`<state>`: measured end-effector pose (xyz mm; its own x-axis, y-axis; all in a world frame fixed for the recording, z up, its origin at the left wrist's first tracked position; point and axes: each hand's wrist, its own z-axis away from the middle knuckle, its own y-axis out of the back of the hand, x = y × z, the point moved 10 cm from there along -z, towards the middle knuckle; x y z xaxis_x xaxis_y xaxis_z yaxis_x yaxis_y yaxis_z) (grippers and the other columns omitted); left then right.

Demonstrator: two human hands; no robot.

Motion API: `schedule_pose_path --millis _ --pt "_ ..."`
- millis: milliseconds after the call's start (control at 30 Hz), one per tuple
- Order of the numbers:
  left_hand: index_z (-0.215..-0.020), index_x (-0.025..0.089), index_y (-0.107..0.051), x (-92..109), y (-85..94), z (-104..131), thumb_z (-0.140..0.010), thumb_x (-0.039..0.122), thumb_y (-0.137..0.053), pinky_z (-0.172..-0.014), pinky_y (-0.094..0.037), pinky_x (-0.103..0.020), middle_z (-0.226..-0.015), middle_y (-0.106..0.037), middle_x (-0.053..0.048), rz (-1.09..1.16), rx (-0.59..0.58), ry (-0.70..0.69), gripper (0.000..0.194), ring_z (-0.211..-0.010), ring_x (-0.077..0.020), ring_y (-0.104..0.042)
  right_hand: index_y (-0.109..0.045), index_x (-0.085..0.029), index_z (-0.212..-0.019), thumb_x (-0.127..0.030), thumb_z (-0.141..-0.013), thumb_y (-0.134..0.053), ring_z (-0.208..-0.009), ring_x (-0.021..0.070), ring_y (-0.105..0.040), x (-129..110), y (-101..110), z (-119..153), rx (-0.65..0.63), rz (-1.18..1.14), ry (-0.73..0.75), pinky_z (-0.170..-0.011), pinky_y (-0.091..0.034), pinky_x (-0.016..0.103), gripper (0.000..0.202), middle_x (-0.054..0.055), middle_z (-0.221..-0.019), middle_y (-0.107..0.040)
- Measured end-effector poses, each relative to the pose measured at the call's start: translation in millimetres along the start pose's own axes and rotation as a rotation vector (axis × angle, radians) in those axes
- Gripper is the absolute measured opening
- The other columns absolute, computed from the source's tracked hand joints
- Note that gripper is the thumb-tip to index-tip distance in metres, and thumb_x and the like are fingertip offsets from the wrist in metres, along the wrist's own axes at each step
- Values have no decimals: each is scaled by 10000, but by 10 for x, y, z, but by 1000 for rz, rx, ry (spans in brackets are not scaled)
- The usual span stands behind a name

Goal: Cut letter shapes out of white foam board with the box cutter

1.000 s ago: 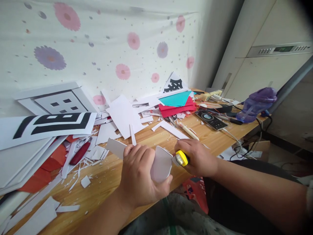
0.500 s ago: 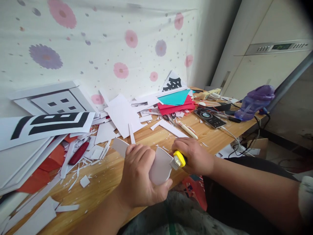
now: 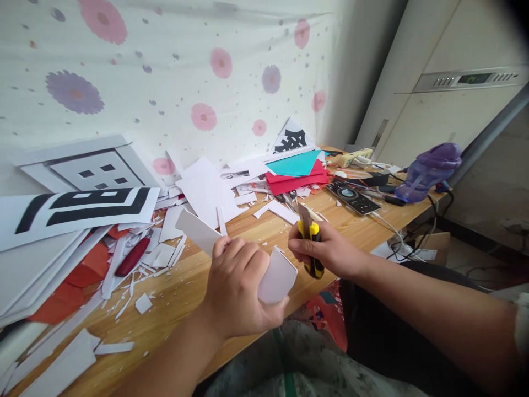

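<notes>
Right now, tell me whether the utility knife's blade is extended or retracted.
Extended: a grey blade sticks up out of the yellow-and-black utility knife gripped in the right hand, clear of the white card.

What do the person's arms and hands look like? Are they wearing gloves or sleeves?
No gloves. Both the left hand and the right hand are bare, with short nails and no rings or watch in view. Both forearms are bare too. A bit of pale sleeve shows far up the right arm, at the picture's edge.
</notes>
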<state>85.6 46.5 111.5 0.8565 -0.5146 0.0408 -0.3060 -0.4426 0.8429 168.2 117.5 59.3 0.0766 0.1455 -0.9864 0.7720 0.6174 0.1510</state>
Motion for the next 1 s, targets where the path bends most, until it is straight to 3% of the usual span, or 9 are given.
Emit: schedule_pose_path --millis 100,200,367,567,700,767,833,1000 --pt "-666 211 -407 -31 -38 -1 -592 369 -570 -712 -325 -441 -672 -491 -38 -16 -26 6 238 -703 -238 -434 -518 -144 -708 -425 -787 -595 -512 80 -455 23 -141 47 -117 -170 -52 -488 -357 217 302 -14 -594 -522" --pt "-671 205 -430 -65 -47 2 -605 383 -573 -736 -330 -450 -690 -500 -45 -28 -35 18 237 -726 -247 -439 -537 -132 -719 -433 -771 -621 -509 72 -460 69 -197 72 -177 -190 -88 -485 -361 205 317 -8 -597 -537" --pt "-749 190 -499 -83 -103 2 -615 382 -592 -843 -299 -480 -761 -527 -51 -4 -69 36 252 -790 -255 -459 -538 -134 -719 -457 -768 -627 -510 68 -451 72 -229 91 -171 -162 -72 -486 -361 200 339 -4 -599 -547" --pt "-700 193 -457 -99 -92 30 -693 532 -556 -750 -285 -448 -736 -502 -53 -23 -34 91 353 -772 -254 -451 -507 -149 -744 -450 -787 -600 -503 73 -430 -10 -318 95 -182 -117 -18 -487 -361 208 318 -31 -579 -493" --pt "-680 203 -403 -114 -22 31 -715 499 -536 -726 -266 -430 -700 -472 -32 -53 3 78 327 -746 -236 -430 -508 -158 -753 -290 -821 -549 -593 96 -441 -211 -210 113 -112 278 236 -559 -367 226 154 -3 -665 -504" --pt "-668 208 -371 -127 6 26 -720 519 -509 -713 -257 -425 -687 -459 -26 -51 18 75 344 -729 -229 -419 -508 -161 -763 -188 -775 -546 -636 112 -449 -277 -223 156 -93 551 365 -591 -355 238 48 16 -713 -524" --pt "-659 213 -341 -128 20 23 -723 543 -467 -704 -249 -422 -677 -447 -22 -35 29 66 359 -717 -225 -412 -503 -168 -772 -143 -719 -543 -632 122 -442 -281 -283 192 -101 749 442 -584 -331 244 70 19 -715 -529" --pt "-653 219 -303 -110 22 33 -720 543 -402 -692 -233 -417 -667 -424 -16 7 31 64 345 -707 -224 -404 -484 -180 -754 -159 -690 -523 -598 131 -431 -302 -371 214 -63 924 516 -559 -293 246 78 13 -680 -516"
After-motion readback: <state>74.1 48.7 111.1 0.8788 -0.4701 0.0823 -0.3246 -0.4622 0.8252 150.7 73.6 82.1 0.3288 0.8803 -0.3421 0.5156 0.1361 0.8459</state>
